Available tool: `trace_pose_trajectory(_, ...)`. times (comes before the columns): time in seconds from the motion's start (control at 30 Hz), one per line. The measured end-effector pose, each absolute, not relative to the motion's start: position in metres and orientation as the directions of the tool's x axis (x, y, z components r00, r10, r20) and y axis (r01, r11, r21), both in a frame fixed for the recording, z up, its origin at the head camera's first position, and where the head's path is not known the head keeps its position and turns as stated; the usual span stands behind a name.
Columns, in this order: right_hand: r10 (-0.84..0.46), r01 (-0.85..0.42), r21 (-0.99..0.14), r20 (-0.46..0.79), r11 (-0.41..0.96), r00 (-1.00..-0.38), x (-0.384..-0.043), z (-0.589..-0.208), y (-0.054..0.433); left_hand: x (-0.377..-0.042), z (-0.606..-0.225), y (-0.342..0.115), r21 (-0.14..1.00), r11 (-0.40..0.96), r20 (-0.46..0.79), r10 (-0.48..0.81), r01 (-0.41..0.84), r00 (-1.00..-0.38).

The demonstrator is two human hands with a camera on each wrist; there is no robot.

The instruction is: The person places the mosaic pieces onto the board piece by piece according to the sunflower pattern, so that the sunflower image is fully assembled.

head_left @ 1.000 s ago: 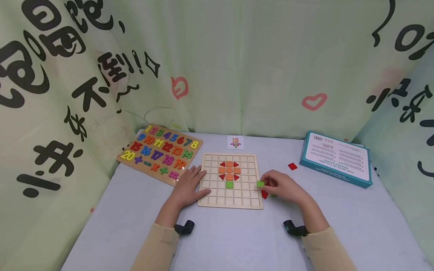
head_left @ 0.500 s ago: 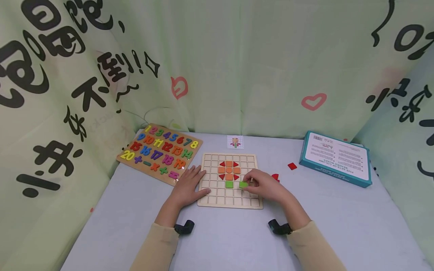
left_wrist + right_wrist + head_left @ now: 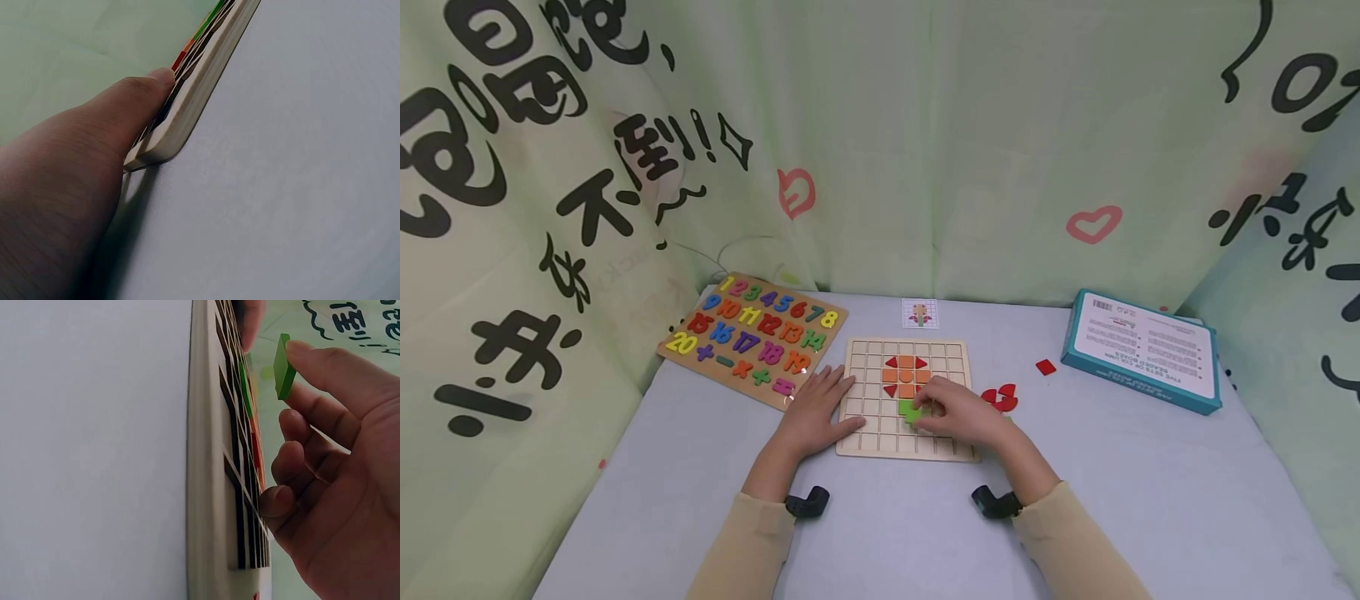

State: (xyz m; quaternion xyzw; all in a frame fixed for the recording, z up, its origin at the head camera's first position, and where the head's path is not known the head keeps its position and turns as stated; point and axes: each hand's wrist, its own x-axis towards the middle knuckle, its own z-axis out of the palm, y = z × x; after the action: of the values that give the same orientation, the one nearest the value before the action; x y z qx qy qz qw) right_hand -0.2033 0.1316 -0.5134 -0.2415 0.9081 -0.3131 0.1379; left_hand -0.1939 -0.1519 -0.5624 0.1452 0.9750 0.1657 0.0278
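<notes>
Green tile (image 3: 285, 365), pinched between thumb and index finger of the right hand (image 3: 958, 412), hangs above the wooden grid board (image 3: 880, 446), just nearside of the seated green square (image 3: 905, 406), while the left hand (image 3: 820, 412), fingers straight, rests on the board's left edge.

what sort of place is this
Probably a small play or learning corner, perhaps set up for recording: a printed green curtain surrounds a pale table bearing a number puzzle and a gridded wooden board.
</notes>
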Motion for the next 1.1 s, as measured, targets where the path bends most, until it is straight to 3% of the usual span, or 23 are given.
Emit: trace_pose_trajectory(1.1, -0.522, -0.367, -0.589, -0.113, 0.720, -0.845, -0.200, -0.521, 0.119, -0.194, -0.562, -0.151, 0.342, 0.903, -0.024, 0.283, 0.258, -0.959)
